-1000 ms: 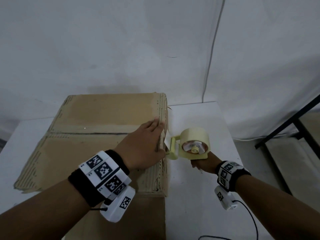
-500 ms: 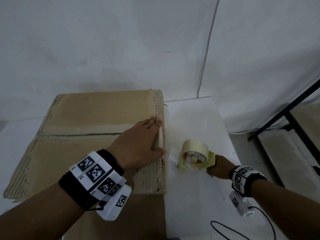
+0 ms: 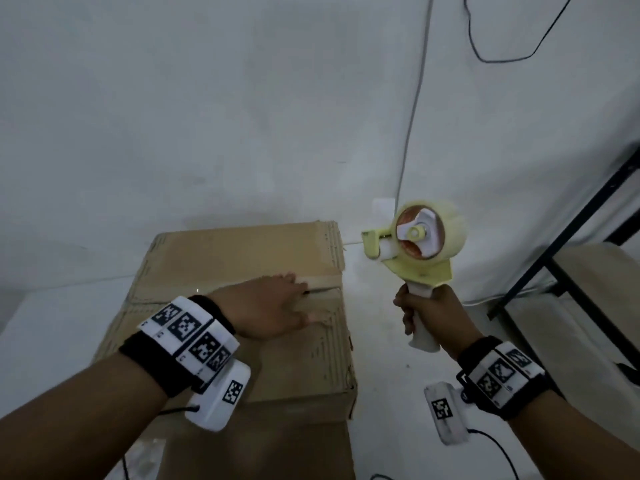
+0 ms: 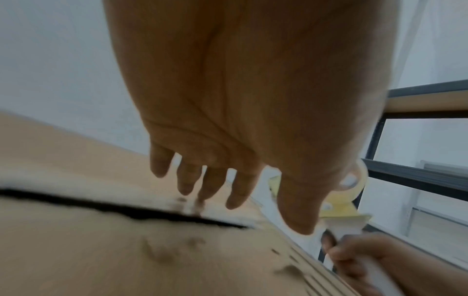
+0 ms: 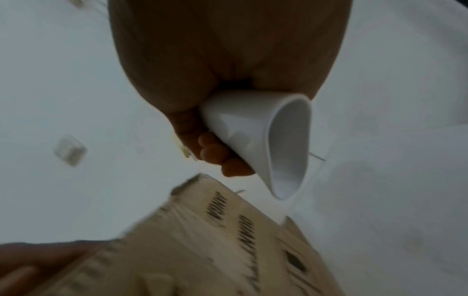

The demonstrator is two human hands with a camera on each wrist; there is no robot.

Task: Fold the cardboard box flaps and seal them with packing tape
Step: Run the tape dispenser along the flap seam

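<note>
1. The left hand (image 3: 266,308) lies flat, fingers straight, on the closed flaps of the brown cardboard box (image 3: 242,258), which sits on the white table (image 3: 381,341).
2. The right hand (image 3: 431,315) grips the white handle of the yellow tape dispenser (image 3: 417,244), held upright just right of the box, clear of it.
3. A short tape strip (image 3: 320,280) crosses the seam's right end.

Plain white wall (image 3: 242,116) behind a white table (image 3: 388,358), pretty dim light. Black cable (image 3: 502,58) droops down the wall, black-framed wooden shelf (image 3: 588,271) at right.
</note>
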